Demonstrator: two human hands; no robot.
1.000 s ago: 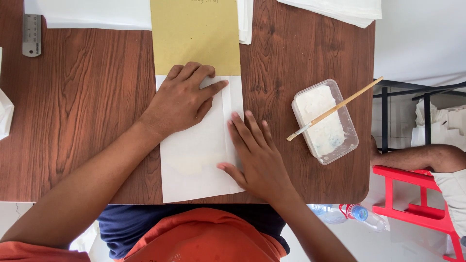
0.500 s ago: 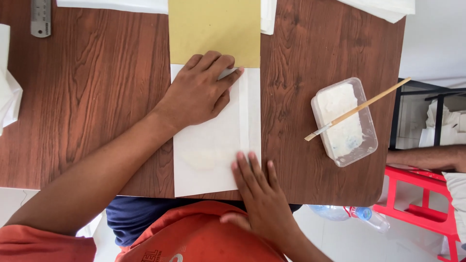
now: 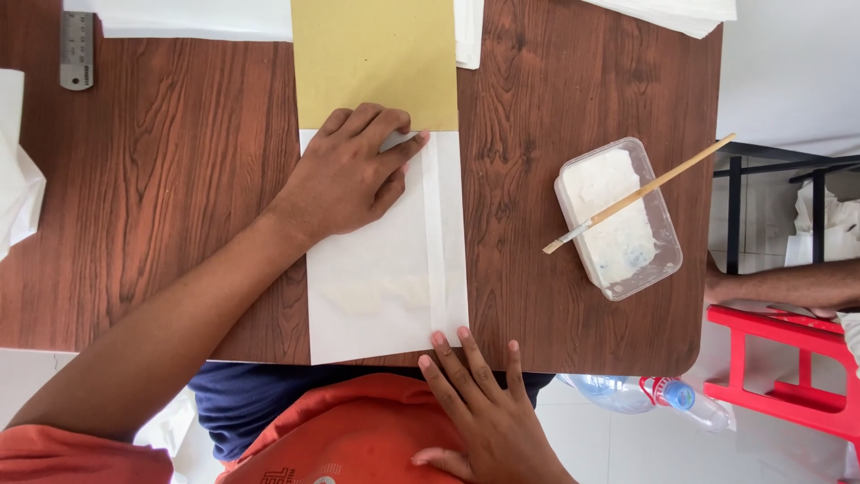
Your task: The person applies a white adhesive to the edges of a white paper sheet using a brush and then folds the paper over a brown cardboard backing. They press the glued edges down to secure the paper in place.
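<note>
A white paper sheet (image 3: 385, 269) lies on the brown wooden table (image 3: 179, 197), with a folded strip along its right side. Above it, touching its top edge, lies a tan sheet (image 3: 372, 58). My left hand (image 3: 345, 175) rests flat on the upper part of the white sheet, fingers pressed near the join with the tan sheet. My right hand (image 3: 479, 408) is at the table's near edge, fingers apart, with its fingertips on the white sheet's lower right corner.
A clear plastic tub of white paste (image 3: 618, 215) with a wooden-handled brush (image 3: 640, 193) across it sits at the right. A metal ruler (image 3: 76, 49) lies far left; white papers (image 3: 193, 18) line the far edge. Beside the table: a red stool (image 3: 779, 376), a plastic bottle (image 3: 667, 394), another person's arm (image 3: 788, 282).
My right hand has slid down the white sheet toward me, from its middle to its lower right corner at the table's edge. My left hand has stayed pressed on the sheet.
</note>
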